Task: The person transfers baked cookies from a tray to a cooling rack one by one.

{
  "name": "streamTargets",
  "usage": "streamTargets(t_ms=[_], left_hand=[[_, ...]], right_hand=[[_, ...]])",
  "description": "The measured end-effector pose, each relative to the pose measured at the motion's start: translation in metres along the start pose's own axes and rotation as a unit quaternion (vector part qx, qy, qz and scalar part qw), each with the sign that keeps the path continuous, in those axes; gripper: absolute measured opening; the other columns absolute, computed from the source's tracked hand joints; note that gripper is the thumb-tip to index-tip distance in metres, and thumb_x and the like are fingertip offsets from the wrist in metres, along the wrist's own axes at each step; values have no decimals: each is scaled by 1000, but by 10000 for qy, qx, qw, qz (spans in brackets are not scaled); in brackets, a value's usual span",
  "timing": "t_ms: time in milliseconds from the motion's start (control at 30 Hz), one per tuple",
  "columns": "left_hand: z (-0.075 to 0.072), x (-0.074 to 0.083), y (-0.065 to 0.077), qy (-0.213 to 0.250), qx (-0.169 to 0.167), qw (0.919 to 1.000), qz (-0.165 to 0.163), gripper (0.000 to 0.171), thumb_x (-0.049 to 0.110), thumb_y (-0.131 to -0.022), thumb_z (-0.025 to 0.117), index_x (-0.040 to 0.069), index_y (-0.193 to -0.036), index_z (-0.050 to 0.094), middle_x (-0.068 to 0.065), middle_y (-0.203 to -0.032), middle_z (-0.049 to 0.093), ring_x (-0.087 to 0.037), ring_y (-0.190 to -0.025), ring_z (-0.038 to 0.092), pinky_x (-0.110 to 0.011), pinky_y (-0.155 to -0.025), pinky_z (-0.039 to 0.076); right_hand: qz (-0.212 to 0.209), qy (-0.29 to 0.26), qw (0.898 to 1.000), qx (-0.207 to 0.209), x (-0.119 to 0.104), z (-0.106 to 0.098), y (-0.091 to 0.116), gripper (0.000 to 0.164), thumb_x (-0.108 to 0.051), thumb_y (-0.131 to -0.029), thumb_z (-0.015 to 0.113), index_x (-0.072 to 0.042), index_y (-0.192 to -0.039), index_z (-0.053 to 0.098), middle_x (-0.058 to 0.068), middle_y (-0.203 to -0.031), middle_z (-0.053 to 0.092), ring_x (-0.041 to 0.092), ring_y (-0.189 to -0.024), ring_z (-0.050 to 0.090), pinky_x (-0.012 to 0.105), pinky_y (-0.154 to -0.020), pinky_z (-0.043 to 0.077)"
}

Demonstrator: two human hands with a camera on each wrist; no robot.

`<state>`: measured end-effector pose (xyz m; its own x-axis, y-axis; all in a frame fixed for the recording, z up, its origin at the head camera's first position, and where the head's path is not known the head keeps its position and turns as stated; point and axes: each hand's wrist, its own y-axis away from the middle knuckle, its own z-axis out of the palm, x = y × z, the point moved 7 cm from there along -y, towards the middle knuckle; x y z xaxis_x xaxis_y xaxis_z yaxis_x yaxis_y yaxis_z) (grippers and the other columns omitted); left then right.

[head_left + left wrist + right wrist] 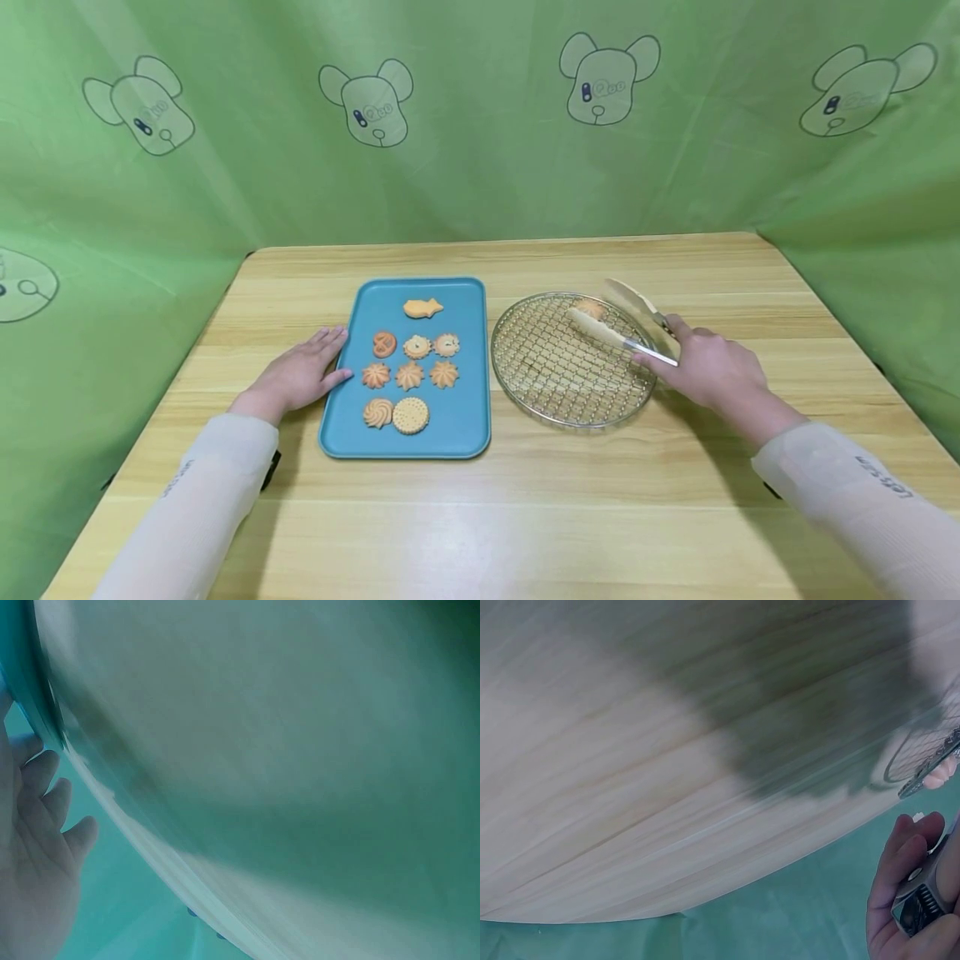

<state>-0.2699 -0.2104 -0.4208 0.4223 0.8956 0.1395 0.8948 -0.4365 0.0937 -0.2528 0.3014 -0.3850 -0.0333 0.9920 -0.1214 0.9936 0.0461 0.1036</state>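
Head view shows beige-tipped tongs (pixel 600 328) near a seemingly fluted cookie (pixel 590 307).

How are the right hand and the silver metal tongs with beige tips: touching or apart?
Touching: head view shows the right hand gripping the tongs by both arms.

The left hand (pixel 41 859) enters from the left edge, palm side showing and fingers slightly bent, its upper fingertips close by a curved blue rim (pixel 28 682). A pale, blurry tabletop (pixel 255 712) crossed by a broad soft shadow (pixel 315 859) fills most of the view. Beyond its slanting edge lies blue-green cloth (pixel 127 900), with two small dark marks (pixel 192 911) near that edge.
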Motion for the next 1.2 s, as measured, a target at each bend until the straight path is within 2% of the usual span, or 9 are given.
streamTargets(t_ms=[533, 767, 1200], left_hand=[[-1, 1, 0, -16, -19, 10000, -19, 69, 39, -101, 45, -4, -149, 23, -21, -153, 22, -39, -140, 17, -51, -113, 19], [-1, 1, 0, -4, -53, 10000, -42, 69, 39, -101, 46, -4, -149, 22, -21, -154, 21, -39, -140, 16, -50, -113, 19], [-1, 0, 0, 30, -40, 10000, -61, 69, 39, -100, 46, -3, -149, 22, -20, -154, 21, -38, -140, 16, -50, -113, 18]], right_hand=[[-204, -5, 9996, 172, -14, -3, 3, 116, -83, -77, 41, 1, -150, 10, 41, -119, 44, 53, -81, 58, 38, -41, 44], [-330, 12, 9994, 132, -23, -2, 2, 118, -83, -76, 42, 0, -151, 6, 42, -126, 40, 56, -86, 57, 40, -43, 46], [-650, 3, 9976, 230, -53, -2, 5, 115, -82, -76, 45, -1, -151, 13, 39, -117, 49, 46, -76, 60, 36, -39, 44]])
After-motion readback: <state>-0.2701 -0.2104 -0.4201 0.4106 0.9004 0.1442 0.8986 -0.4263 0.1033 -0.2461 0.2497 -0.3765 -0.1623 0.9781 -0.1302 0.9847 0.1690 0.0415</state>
